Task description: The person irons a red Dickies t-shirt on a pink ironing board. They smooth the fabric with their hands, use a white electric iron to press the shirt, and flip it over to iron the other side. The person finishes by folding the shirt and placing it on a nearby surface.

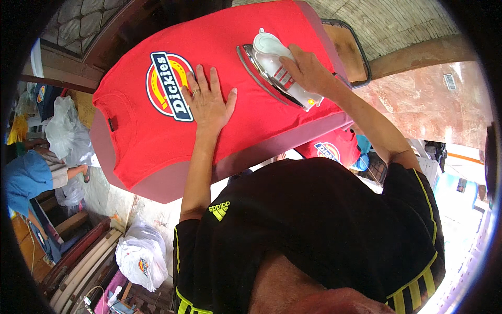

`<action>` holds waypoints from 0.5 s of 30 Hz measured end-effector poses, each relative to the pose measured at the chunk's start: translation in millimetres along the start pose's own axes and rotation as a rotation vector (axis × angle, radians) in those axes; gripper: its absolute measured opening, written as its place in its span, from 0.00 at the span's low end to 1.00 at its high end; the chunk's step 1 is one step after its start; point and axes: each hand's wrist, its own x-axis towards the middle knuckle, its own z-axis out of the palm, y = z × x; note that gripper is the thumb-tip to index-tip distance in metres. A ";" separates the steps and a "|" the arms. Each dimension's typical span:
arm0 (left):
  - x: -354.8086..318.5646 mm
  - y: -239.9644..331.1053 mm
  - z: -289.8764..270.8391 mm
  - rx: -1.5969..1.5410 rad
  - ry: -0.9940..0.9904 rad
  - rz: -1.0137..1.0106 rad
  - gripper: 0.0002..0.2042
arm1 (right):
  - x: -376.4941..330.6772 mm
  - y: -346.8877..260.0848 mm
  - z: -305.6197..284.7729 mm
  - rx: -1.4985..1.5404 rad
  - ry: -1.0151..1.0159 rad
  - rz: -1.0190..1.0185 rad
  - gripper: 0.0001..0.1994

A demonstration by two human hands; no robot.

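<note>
Ironing board (157,188): mauve-covered, set in front of the person. Red shirt (251,125): laid flat across the board, neckline toward the left end. Iron (280,68): white and grey, over the shirt's right half; whether its soleplate touches the cloth, cannot tell. Printed emblem (167,86): multicoloured, on the shirt, left of the iron. Left hand (212,104): palm down on the shirt, fingers apart, beside the emblem. Right hand (308,68): closed around the iron's handle. Ring (196,92): on a left-hand finger.
</note>
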 end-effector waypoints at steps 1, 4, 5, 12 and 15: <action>-4.5 12.4 -0.6 -0.007 -0.028 0.054 0.40 | 1.1 7.0 -7.0 -0.039 0.015 0.033 0.20; -19.5 68.1 0.7 -0.097 -0.073 0.148 0.39 | 38.8 58.7 -27.6 -0.174 0.081 0.001 0.20; -23.3 82.7 -0.8 -0.105 -0.109 0.169 0.39 | 59.0 80.7 -33.3 -0.222 0.109 -0.018 0.20; -42.0 136.5 -4.0 -0.168 -0.248 0.230 0.36 | 182.4 151.8 -55.7 -0.007 0.156 0.116 0.28; -56.9 152.8 -5.4 -0.178 -0.293 0.250 0.35 | 180.7 146.2 -51.2 -0.046 -0.033 0.188 0.28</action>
